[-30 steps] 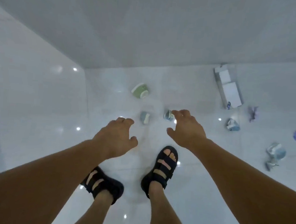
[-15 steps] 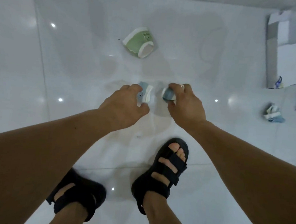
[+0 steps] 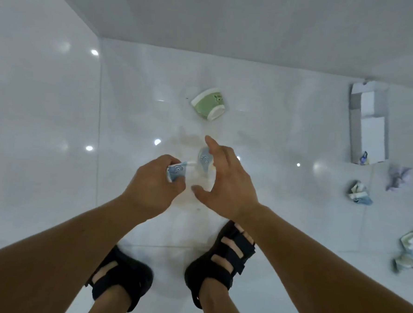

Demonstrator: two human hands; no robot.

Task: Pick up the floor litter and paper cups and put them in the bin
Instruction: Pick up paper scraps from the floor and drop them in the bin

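just this side of the green cup [image 3: 208, 105] lying on the floor, each hand has lifted a small paper cup. the left hand [image 3: 150, 186] has its grip curled tight round the first blue cup [image 3: 176, 172]. the right hand [image 3: 228, 182] clasps the second blue cup [image 3: 204, 159], forefinger sticking out. the cups nearly meet, likely for nesting, to free a hand. crumpled litter [image 3: 359, 196] lies well right of the green cup — no bin shows.

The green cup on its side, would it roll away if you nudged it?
Probably: the green cup lies on its side, and being tapered it would likely roll in a curve. It looks like thin paper, so probably light and easily crushed. The glossy floor may also let it slide.
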